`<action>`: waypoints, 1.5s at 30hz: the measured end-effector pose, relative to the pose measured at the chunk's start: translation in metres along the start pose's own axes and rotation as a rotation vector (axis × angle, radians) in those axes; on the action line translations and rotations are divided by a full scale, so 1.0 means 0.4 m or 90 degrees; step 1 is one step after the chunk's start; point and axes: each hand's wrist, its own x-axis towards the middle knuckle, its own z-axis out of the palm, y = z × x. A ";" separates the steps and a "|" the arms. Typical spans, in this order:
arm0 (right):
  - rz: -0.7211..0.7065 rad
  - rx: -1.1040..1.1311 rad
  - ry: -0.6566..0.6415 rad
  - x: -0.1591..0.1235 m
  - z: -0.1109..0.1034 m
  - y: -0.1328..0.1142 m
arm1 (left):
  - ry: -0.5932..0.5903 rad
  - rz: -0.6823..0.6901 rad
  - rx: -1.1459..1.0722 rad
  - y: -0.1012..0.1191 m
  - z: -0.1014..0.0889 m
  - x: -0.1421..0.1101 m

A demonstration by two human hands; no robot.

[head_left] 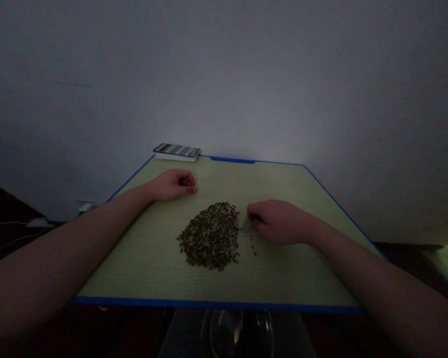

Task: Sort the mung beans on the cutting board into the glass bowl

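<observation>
A heap of small mixed grains, dark greenish-brown beans with pale bits among them, lies in the middle of the table. My left hand rests beyond the heap to its left, fingers loosely curled round an apparently empty hollow. Just right of the heap is my right hand, its thumb and fingers bent together in a pinch; what they hold, if anything, is hidden. Thin pale curved lines show beside its fingertips, too dim to name. Several loose beans lie below that hand.
A phone lies on a white box at the far left corner, against the wall. Blue edging borders the table. Below the front edge, a clear glass or plastic vessel stands near my lap. Cables are at left.
</observation>
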 end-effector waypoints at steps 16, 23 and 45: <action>0.046 0.012 0.032 0.017 0.008 0.021 | 0.009 -0.012 0.005 0.005 0.001 -0.003; -0.003 0.036 0.035 0.010 0.006 0.013 | 0.007 -0.015 0.010 0.005 0.001 -0.003; -0.004 0.015 0.031 0.010 0.006 -0.008 | 0.004 -0.009 -0.005 -0.005 0.001 0.000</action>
